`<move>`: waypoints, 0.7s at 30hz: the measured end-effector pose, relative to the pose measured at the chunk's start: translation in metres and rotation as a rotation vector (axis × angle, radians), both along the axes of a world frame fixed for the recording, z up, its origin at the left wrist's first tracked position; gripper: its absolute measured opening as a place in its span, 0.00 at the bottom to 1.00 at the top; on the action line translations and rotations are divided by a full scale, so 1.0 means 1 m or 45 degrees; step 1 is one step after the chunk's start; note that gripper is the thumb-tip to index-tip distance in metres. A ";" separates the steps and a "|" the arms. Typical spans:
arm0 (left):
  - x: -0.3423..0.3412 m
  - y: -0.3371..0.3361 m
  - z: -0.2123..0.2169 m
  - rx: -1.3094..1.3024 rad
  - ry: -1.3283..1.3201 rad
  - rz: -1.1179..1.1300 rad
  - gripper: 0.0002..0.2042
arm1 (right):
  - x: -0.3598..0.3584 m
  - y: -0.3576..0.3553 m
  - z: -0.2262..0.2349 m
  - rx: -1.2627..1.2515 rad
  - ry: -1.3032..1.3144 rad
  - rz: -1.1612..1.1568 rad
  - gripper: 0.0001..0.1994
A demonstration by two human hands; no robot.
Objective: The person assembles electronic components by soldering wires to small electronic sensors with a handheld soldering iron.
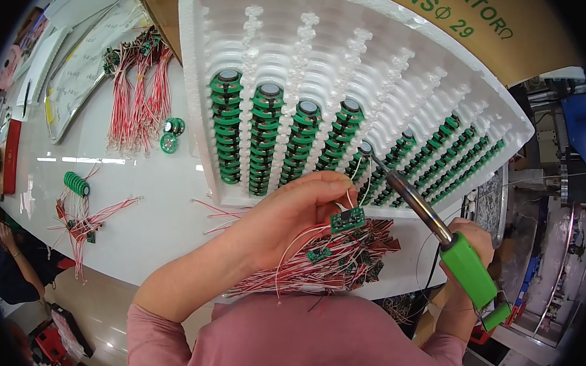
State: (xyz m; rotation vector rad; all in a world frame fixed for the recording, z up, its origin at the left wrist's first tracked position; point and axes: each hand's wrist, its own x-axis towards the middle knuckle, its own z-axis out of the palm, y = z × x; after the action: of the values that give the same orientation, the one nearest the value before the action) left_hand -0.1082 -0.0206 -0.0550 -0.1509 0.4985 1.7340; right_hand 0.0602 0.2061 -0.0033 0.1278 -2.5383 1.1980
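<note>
My left hand (301, 212) is closed in a pinch on thin white wires. A small green circuit board (347, 220) hangs by them just below my fingertips. My right hand (474, 239) grips a soldering iron with a green handle (469, 269). Its dark metal shaft slants up and left, and the tip reaches a small round green-rimmed part (365, 148) in a white foam tray (197, 122). White wire ends rise close to that tip; whether they touch it I cannot tell. Rows of similar round green parts (257, 145) stand on edge in the tray's ribbed slots.
Below my left hand lies a pile of circuit boards with red and white wires (298, 270). More wired bundles (141, 91) lie at the far left. A green coil-like stack (76, 184) is nearer. A cardboard box (532, 41) stands behind the tray. Another person's arm (19, 260) shows at left.
</note>
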 end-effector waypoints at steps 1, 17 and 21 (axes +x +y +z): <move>0.000 0.000 -0.002 0.024 -0.005 -0.016 0.08 | 0.000 0.000 0.000 0.038 0.002 0.013 0.15; 0.000 0.000 0.002 -0.032 -0.017 -0.013 0.06 | -0.005 0.004 -0.001 0.105 -0.064 0.061 0.15; 0.000 -0.001 -0.001 0.016 -0.023 -0.018 0.07 | -0.005 0.003 -0.004 0.055 -0.071 0.062 0.13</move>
State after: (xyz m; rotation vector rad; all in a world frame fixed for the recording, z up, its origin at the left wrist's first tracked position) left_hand -0.1085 -0.0219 -0.0558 -0.1535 0.4749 1.7201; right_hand 0.0548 0.2087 -0.0071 0.1694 -2.6246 1.1805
